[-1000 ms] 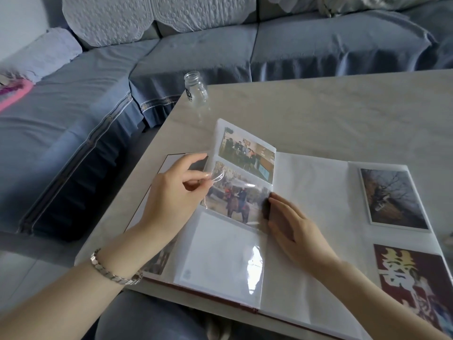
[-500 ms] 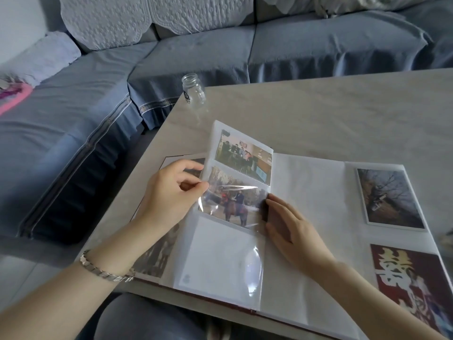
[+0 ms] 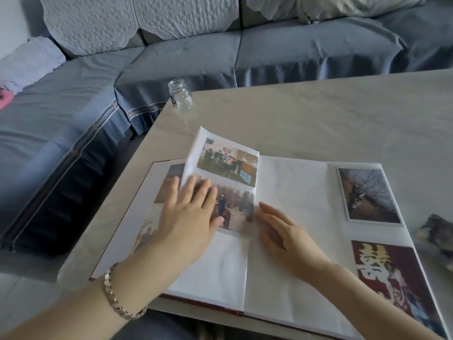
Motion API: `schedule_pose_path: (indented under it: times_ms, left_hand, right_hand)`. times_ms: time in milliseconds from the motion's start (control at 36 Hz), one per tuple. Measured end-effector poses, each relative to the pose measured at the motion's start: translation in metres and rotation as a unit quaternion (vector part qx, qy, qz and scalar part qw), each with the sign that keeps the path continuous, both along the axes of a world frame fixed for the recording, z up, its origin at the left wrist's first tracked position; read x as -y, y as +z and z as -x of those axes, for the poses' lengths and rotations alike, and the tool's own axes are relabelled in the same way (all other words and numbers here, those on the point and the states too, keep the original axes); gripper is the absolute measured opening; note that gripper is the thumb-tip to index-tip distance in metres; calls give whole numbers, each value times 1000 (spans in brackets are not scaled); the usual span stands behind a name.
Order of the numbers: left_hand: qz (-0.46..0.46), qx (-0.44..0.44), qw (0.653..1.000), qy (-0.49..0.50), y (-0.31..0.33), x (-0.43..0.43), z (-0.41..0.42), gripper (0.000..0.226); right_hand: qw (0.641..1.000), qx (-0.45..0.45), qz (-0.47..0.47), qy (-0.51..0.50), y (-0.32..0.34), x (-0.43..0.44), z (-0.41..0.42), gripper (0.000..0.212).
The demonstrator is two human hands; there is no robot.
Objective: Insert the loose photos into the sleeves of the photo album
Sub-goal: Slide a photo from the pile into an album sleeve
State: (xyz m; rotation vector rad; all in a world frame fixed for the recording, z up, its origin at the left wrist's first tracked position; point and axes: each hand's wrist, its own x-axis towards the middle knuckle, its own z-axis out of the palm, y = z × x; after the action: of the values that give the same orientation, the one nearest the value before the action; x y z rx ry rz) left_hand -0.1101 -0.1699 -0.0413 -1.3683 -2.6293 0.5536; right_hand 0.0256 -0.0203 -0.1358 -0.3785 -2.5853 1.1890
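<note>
Blue-covered sofa [image 3: 294,52] at the back, pale marble-look table [image 3: 318,114] in front. The photo album [image 3: 291,197] lies open flat on the table's near left part.

Step in hand, as I read it: seating the middle photo [image 3: 237,207] in its sleeve. The left hand [image 3: 188,217] lies flat on the plastic sleeve leaf [image 3: 220,266], fingers [image 3: 196,185] straight and spread. It presses over that photo's left half and grips nothing. The right hand [image 3: 286,234] rests on the blank right page just beside the spine. Its fingers [image 3: 267,209] are loosely straight, their tips near the photo's right edge, and it holds nothing. The leaf's far left corner curls up off the page below.

Sleeve leaf: group photo [image 3: 228,163] in the top pocket, the middle photo under the left hand, the bottom pocket looks empty. Other photos [image 3: 169,182] show on the left page beneath.

Two loose photos lie on the right page, well apart from both hands: a tree photo [image 3: 370,195] and, nearer, a red photo [image 3: 397,285].

Next move, my guess: lift one loose photo by its edge, open the bottom pocket with the other hand and slide it in square. Thin film, likely clingy, so the opening needs holding apart.

Glass jar [image 3: 180,96] stands at the table's far left corner. Metal bracelet [image 3: 115,298] is on the left wrist.
</note>
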Motion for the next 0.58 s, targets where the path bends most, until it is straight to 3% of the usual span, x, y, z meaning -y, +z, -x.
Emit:
schedule_pose_path:
  times_ms: [139, 278, 444, 583]
  left_hand:
    - [-95, 87, 990, -63, 2, -15, -7, 47]
    - [-230, 293, 927, -39, 9, -55, -43, 26]
    - [-246, 406, 880, -2, 0, -94, -73, 11]
    - [-240, 508, 827, 24, -8, -118, -92, 21]
  right_hand:
    - [999, 37, -18, -20, 10, -17, -32, 37]
    - [985, 78, -72, -137, 21, -60, -89, 44]
    - [922, 222, -146, -281, 23, -108, -166, 70]
    - [868, 380, -197, -251, 17, -128, -202, 78]
